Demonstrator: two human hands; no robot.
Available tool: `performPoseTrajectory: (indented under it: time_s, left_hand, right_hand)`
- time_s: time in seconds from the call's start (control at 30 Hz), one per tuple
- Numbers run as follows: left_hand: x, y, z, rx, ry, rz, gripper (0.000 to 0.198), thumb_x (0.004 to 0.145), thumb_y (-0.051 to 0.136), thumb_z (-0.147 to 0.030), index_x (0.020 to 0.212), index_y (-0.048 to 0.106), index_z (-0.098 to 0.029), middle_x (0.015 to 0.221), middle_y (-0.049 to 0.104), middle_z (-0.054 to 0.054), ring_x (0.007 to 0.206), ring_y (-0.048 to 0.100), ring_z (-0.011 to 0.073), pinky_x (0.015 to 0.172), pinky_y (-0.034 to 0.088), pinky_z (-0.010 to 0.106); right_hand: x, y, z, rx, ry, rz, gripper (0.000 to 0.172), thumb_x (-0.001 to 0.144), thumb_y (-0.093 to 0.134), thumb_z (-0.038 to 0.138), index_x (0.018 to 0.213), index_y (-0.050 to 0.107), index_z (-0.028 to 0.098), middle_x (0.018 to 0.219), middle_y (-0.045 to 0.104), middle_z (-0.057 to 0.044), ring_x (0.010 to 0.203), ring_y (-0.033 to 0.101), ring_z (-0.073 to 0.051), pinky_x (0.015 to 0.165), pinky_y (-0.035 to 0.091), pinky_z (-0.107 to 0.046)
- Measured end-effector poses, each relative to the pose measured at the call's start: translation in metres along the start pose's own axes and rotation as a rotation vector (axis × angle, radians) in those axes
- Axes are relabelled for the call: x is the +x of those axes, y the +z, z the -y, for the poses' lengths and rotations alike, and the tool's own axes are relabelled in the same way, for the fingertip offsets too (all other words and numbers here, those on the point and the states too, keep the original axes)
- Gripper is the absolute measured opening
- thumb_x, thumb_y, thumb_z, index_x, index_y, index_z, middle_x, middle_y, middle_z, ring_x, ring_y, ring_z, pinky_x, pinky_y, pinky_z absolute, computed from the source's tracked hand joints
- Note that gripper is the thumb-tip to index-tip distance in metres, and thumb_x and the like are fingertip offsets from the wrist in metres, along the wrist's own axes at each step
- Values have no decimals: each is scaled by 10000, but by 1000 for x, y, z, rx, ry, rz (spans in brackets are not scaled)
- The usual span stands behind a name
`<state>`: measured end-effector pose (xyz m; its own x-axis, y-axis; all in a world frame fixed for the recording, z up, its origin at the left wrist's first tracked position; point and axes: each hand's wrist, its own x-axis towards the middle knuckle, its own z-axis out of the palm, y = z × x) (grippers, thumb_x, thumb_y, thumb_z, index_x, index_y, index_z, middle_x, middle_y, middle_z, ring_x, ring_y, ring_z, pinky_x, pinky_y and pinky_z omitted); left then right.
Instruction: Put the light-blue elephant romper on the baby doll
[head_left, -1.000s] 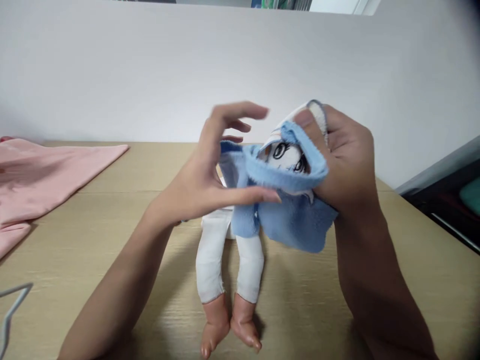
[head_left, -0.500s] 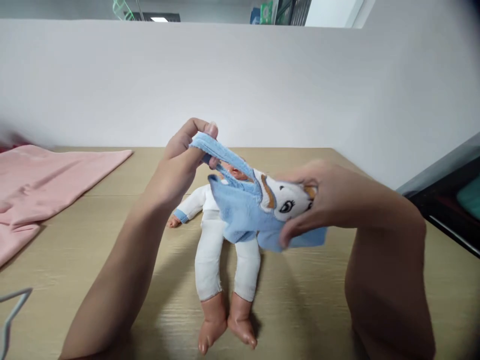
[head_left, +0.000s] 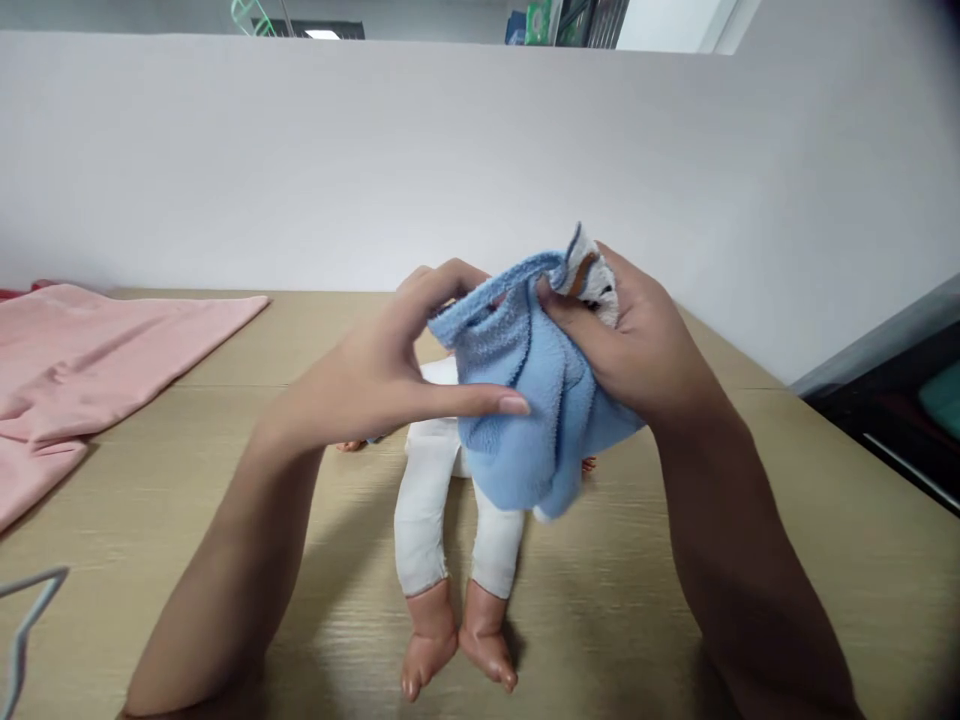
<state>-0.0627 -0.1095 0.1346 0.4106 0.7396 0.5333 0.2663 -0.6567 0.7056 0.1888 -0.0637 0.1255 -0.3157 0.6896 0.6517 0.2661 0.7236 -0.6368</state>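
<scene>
The crumpled blue cloth (head_left: 540,440) above the white-clad doll (head_left: 421,510) looked rough and matt, the doll's orange-brown plastic feet (head_left: 433,630) glossy, the pale wood-grain worktop (head_left: 607,600) satiny.

Okay so both bare forearms (head_left: 232,560) are slanting up and inward. The left hand (head_left: 367,375) is arching its fingers up top, thumb sticking straight out underneath; right hand (head_left: 641,350) is pinching, thumb pointing up-left.

Passage over the tabletop (head_left: 607,590) lies right of the doll (head_left: 424,510), lower center. The blue cloth (head_left: 517,440) obstructs the center; the white wall (head_left: 375,150) limits the upper frame; a thin bar (head_left: 16,652) obstructs lower left.
</scene>
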Motion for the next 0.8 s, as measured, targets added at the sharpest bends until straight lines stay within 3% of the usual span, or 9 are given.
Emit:
performPoseTrajectory:
  time_s: [0.17,0.23,0.33,0.4,0.43,0.53,0.63,0.7,0.8]
  left_hand:
    - [9,7,15,146,121,-14,309,928,940,-491,1042,785,-250,1181,761,66,1226,655,310,1168,532,476]
    - [12,1,28,26,108,-57,304,970,898,-504,1072,764,-250,1129,763,62,1107,698,272,1042,597,440]
    - [17,-4,48,-175,144,-156,330,981,881,-544,1027,714,-263,1080,747,49,1025,739,244,903,633,394]
    - [20,-4,59,-253,170,-237,342,991,870,-555,1003,685,-268,996,711,26,1004,758,234,882,640,376]
    - [21,-4,63,-281,170,-276,337,1002,860,-552,1004,677,-269,949,683,12,982,763,226,870,641,363]
    - [20,-4,68,-357,99,-321,316,1033,821,-557,1040,692,-268,907,652,-8,936,772,206,800,633,311]
    - [15,-8,66,-410,-46,-190,358,1031,805,-603,1088,759,-253,1013,747,10,986,796,220,767,633,284]
    - [11,-11,62,-394,-130,-34,412,976,858,-629,1100,808,-239,1081,809,21,1034,814,254,802,662,303]
    - [8,-15,57,-377,-167,159,483,847,982,-595,1144,849,-237,1059,850,29,1082,835,322,874,710,380]
  right_hand:
    - [0,2,3,31,101,40,187,1033,790,401,1006,721,229,938,740,-15,901,717,-230,810,609,-332]
    - [2,-11,-5,87,177,251,264,988,841,459,1053,767,215,990,784,-23,944,753,-240,817,614,-313]
    - [5,-29,-31,279,240,790,468,824,969,527,1119,816,197,1046,835,-36,969,799,-260,803,641,-298]
    - [5,-32,-51,405,227,898,553,733,1021,523,1141,833,201,1049,854,-36,972,818,-265,847,667,-316]
    - [4,-30,-58,446,227,834,580,713,1032,509,1173,838,215,1079,862,-34,1014,824,-275,900,676,-335]
    - [0,-16,-62,520,312,425,572,758,993,467,1267,835,260,1266,858,-29,1278,784,-326,1140,635,-433]
    - [-2,-1,-46,555,343,109,424,851,892,433,1225,840,240,1346,837,-31,1417,719,-353,1284,543,-500]
    - [-2,6,-34,511,269,41,355,914,845,436,1206,840,233,1318,839,-30,1423,713,-350,1297,532,-506]
    - [-1,10,-25,409,146,95,350,1009,799,515,1234,841,249,1295,839,-24,1452,692,-336,1288,540,-489]
